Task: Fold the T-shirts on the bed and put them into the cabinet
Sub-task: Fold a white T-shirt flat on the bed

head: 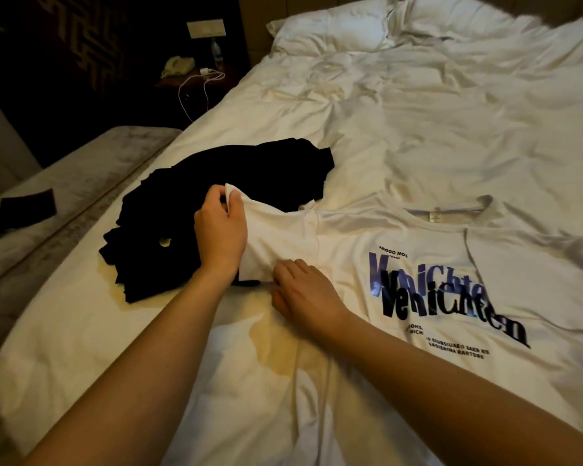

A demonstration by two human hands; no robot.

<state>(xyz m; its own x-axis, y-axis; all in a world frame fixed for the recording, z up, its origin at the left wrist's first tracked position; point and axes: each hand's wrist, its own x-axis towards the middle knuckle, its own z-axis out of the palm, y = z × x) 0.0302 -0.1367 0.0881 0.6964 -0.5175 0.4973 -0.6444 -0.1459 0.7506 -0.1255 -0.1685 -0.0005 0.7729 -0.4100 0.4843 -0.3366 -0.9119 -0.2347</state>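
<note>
A white T-shirt (428, 264) with dark printed lettering lies spread front-up on the white bed (401, 122), its collar toward the pillows. My left hand (220, 230) pinches the hem of its left sleeve and lifts it over a crumpled pile of black T-shirts (216, 203). My right hand (305, 292) grips the shirt fabric just below that sleeve, fingers curled into the cloth. The black pile lies to the left of the white shirt, partly hidden by my left hand and the raised sleeve.
Two white pillows (344, 25) lie at the head of the bed. A dark nightstand (196, 79) at the far left carries a telephone, a bottle and a white charger cable. A grey upholstered bench (58, 183) with a dark item on it runs along the bed's left side.
</note>
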